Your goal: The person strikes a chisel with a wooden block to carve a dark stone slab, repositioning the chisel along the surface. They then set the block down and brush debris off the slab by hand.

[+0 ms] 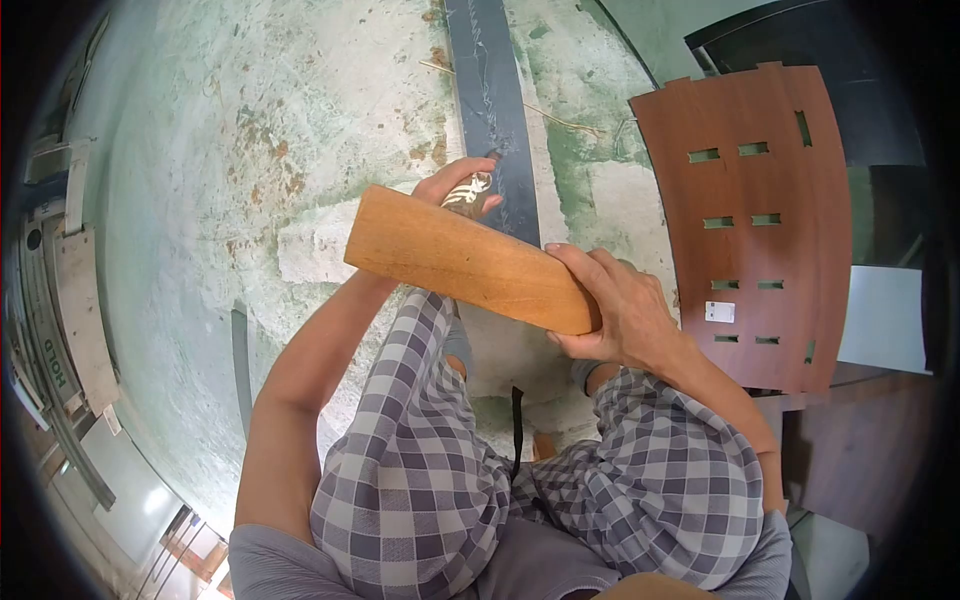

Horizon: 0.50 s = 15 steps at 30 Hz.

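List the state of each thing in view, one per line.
wooden board: held up, tilted.
right hand: shut on the board's end.
left hand: shut on a small patterned object past the board.
slotted brown panels: stacked, untouched.
dark strip: flat on the floor.

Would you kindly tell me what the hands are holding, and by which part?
The right hand grips a wooden board by its right end. The left hand pinches a small pale object, too unclear to identify, at the board's far edge.
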{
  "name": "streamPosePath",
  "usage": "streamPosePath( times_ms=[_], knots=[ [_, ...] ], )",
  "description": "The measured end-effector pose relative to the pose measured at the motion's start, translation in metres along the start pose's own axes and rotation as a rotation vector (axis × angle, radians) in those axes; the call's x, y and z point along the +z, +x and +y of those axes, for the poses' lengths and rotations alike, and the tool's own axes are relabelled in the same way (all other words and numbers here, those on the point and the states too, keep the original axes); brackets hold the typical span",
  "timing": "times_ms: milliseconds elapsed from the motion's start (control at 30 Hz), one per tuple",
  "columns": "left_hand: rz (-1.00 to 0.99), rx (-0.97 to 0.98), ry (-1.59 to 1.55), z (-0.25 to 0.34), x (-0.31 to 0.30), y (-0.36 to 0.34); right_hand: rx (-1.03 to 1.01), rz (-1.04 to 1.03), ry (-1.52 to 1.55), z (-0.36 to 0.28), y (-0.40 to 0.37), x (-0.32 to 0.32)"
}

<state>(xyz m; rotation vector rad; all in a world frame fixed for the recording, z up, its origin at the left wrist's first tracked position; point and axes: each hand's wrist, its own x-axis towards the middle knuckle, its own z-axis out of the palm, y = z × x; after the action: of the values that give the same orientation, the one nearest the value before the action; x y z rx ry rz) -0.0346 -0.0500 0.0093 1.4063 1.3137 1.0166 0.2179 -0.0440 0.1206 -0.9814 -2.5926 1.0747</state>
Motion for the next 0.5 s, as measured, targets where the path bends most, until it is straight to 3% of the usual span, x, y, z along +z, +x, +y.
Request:
streamPosePath(
  times_ms=[133, 200, 433, 500],
  knots=[
    [0.085, -0.035, -0.067, 0.008, 0.015, 0.001, 0.003, -0.003, -0.003, 0.0, -0.003, 0.001],
    [0.214, 0.06, 0.062, 0.0, 0.021, 0.004, -0.035, 0.02, 0.007, 0.0, -0.005, 0.001],
    [0.24, 0.084, 0.152, -0.007, 0.03, 0.007, -0.188, 0.093, 0.038, -0.001, -0.01, -0.002],
    [0.293, 0.186, 0.27, -0.011, 0.033, 0.007, -0.255, 0.147, 0.016, 0.006, -0.011, 0.001]
  ],
)
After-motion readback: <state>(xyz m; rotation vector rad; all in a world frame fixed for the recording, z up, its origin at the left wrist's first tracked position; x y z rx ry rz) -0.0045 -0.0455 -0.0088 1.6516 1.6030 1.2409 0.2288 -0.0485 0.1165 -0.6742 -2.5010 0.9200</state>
